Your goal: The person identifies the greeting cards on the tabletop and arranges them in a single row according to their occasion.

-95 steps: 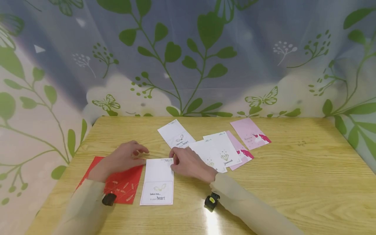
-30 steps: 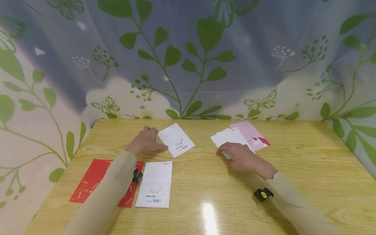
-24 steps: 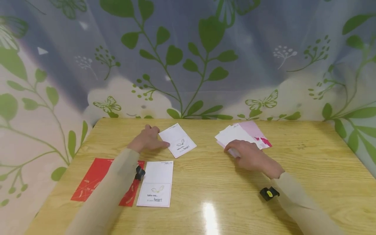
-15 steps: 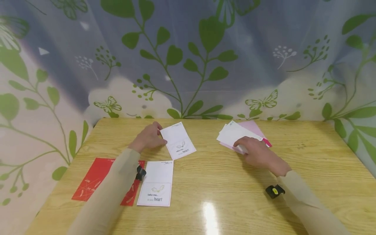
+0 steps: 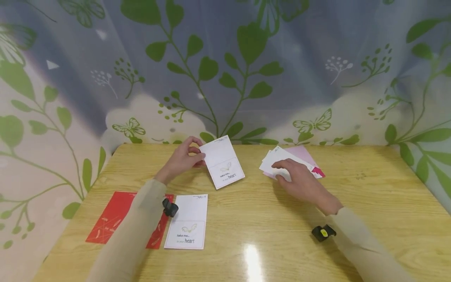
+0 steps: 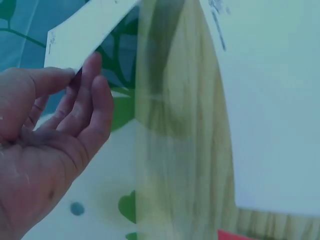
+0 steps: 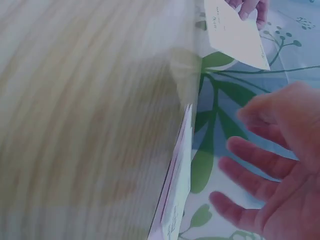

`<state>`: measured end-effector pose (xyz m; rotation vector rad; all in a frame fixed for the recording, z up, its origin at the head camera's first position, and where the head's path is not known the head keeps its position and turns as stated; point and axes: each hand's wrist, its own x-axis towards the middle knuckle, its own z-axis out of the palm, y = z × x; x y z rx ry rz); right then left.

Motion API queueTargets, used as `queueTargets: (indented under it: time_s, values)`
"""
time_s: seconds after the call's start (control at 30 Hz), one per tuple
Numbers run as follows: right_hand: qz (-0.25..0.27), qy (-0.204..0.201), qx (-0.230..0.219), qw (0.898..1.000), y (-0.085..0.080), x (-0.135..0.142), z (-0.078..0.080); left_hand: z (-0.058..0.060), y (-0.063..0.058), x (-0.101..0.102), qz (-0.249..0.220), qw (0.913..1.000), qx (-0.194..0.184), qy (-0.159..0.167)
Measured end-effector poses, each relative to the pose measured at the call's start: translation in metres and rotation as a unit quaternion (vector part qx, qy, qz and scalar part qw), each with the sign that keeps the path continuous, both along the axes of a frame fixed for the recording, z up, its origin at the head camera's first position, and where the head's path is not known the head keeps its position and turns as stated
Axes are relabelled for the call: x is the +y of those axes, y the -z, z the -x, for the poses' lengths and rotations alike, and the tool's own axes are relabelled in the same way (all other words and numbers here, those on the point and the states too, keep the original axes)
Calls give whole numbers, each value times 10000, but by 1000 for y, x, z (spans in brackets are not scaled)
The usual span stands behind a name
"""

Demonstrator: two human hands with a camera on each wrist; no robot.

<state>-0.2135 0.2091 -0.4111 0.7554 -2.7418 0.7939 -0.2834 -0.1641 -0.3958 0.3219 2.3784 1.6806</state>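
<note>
My left hand (image 5: 184,158) pinches the left edge of a white greeting card (image 5: 223,162) printed with gold wings and "take me... heart". The card is tilted up off the table, and the left wrist view shows its corner between thumb and fingers (image 6: 92,82). My right hand (image 5: 301,182) holds nothing; its fingers are loosely bent over a fanned pile of white cards (image 5: 276,156) and pink cards (image 5: 301,152). In the right wrist view a gap shows between those fingers and the pile (image 7: 177,185).
A matching winged card (image 5: 186,223) lies flat at the front left. Beside it are red cards (image 5: 112,215), partly hidden under the left sleeve. A leaf-patterned curtain (image 5: 246,70) hangs right behind the wooden table (image 5: 380,219).
My right hand has gathered the white and pink cards into one pile and then released it. My left hand has left the front card, picked up the rear winged card and lifted it rightward.
</note>
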Motion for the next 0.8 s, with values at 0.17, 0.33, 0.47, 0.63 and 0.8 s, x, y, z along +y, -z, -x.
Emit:
queueTargets:
  time_s: [0.17, 0.33, 0.47, 0.63, 0.8]
  values:
    - [597, 21, 246, 9979, -2, -11, -2, -9, -9, 10, -294, 9990, -40, 339]
    - [1214, 105, 54, 9925, -8, -21, -6, -22, -17, 27, -263, 9970, -40, 730]
    - [1724, 144, -230, 9847, -15, -27, -12, -36, -20, 39, -221, 9940, -25, 1074]
    - [2008, 209, -398, 9786, -22, -33, -17, -49, -24, 47, -163, 9902, 34, 1388]
    - [2314, 229, -743, 9697, -27, -39, -21, -57, -25, 52, -93, 9879, 32, 1545]
